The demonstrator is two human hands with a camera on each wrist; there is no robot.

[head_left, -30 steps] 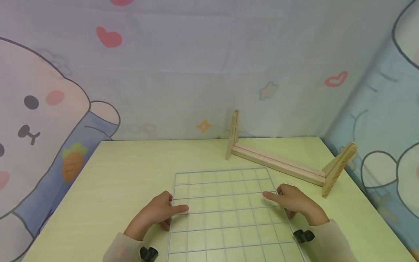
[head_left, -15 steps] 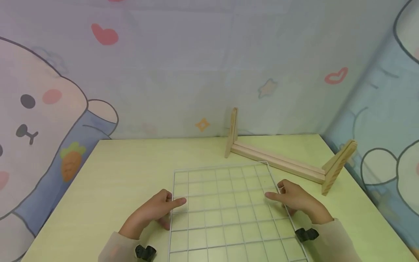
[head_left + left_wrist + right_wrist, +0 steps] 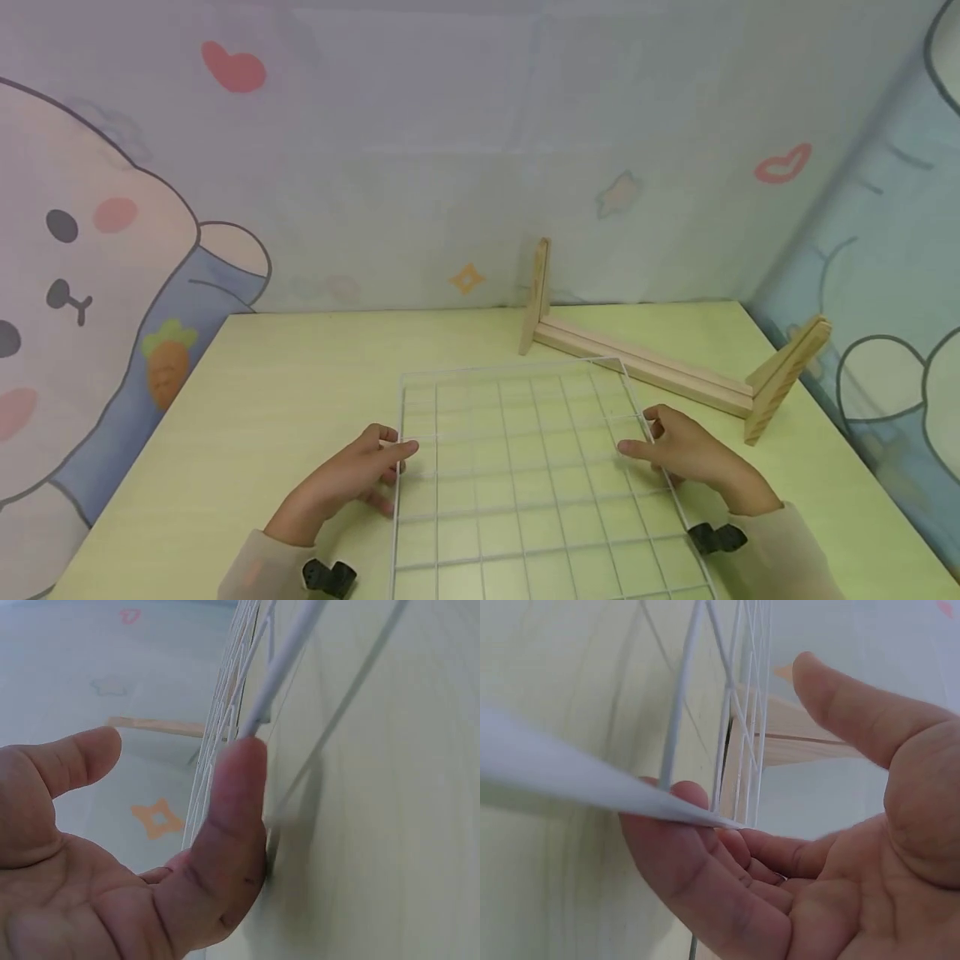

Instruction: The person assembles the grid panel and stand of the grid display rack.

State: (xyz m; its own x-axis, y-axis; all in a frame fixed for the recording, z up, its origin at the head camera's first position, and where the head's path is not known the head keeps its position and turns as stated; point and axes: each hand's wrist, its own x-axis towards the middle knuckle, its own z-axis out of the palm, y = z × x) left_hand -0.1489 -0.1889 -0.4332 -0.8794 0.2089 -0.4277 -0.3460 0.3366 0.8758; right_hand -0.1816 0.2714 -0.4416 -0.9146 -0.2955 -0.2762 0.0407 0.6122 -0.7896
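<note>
A white wire grid panel (image 3: pixel 516 506) lies between my two hands, its far edge raised a little, with shadows of its wires on the table below. My left hand (image 3: pixel 352 475) holds the left rim from beneath with curled fingers (image 3: pixel 236 802); the thumb stands off the wire. On the opposite side, my right hand (image 3: pixel 686 454) hooks its fingers (image 3: pixel 697 877) under the right rim, again with the thumb apart. Behind the panel's far right corner stands a pale wooden stand (image 3: pixel 637 362) with two slotted uprights joined by a grooved bar.
The light yellow-green table (image 3: pixel 315 358) reaches back to a printed cloth backdrop (image 3: pixel 420 167) with cartoon figures. Small black devices (image 3: pixel 328 577) sit at both sleeve cuffs. The wooden stand's right upright is near the table's right edge.
The panel has risen off the table, its far edge lifting and shifting toward the wooden stand. Both hands have moved slightly with it. The view has tilted down slightly.
</note>
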